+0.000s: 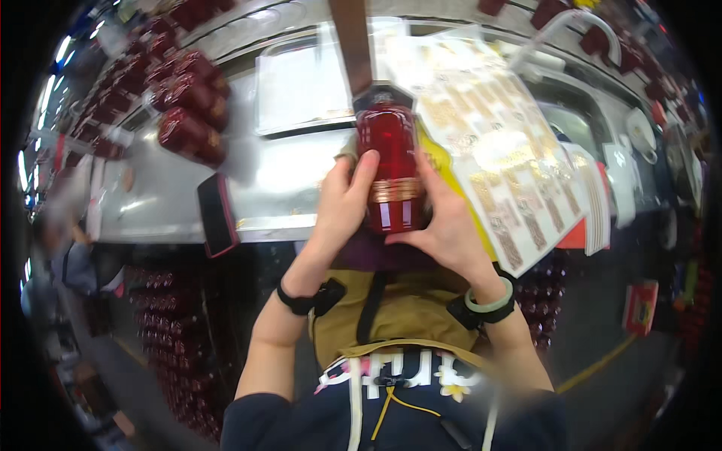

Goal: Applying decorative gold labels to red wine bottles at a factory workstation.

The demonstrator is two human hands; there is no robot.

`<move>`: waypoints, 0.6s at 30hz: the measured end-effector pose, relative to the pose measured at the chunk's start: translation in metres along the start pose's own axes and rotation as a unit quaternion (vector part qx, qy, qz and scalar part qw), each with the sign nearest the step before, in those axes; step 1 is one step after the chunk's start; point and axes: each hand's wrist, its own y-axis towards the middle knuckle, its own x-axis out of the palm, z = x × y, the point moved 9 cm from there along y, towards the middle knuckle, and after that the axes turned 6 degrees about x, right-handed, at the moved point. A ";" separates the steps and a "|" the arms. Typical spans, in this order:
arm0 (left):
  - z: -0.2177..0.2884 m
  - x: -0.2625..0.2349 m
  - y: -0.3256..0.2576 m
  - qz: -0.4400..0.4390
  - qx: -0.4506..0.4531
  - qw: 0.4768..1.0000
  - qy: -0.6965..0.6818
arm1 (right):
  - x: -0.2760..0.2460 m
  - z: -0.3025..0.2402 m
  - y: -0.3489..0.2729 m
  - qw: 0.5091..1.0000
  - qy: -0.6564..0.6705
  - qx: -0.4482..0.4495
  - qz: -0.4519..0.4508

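A glossy dark red bottle [387, 143] with a gold patterned band lies between my hands, over the near edge of the metal worktop. From its left side my left hand [344, 199] holds it, the thumb along the red surface and the fingertips hidden behind. Around its right side curves my right hand [449, 218], thumb near the end closest to me and fingers by the gold band. Just right of the bottle are white sheets [519, 252] bearing rows of gold and brownish decals, with a yellow sheet [444, 161] partly under them.
A phone [218, 214] overhangs the worktop's near edge at left. Several dark red bottles [192, 135] stand beyond it. A shallow white tray [301, 83] is at the back, beside a brown upright post [351, 37]. A sink [575, 113] with a curved faucet [602, 26] is at far right.
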 end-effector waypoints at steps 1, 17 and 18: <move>-0.005 -0.002 -0.005 -0.029 0.009 0.999 -0.026 | -0.003 0.004 -0.002 0.998 0.019 0.035 -0.044; 0.019 -0.014 -0.065 -0.094 0.156 0.954 0.237 | -0.377 0.348 -0.024 0.862 -0.230 0.445 0.083; 0.027 0.002 -0.055 -0.102 0.174 0.960 0.192 | -0.434 0.381 -0.050 0.881 -0.254 0.386 0.103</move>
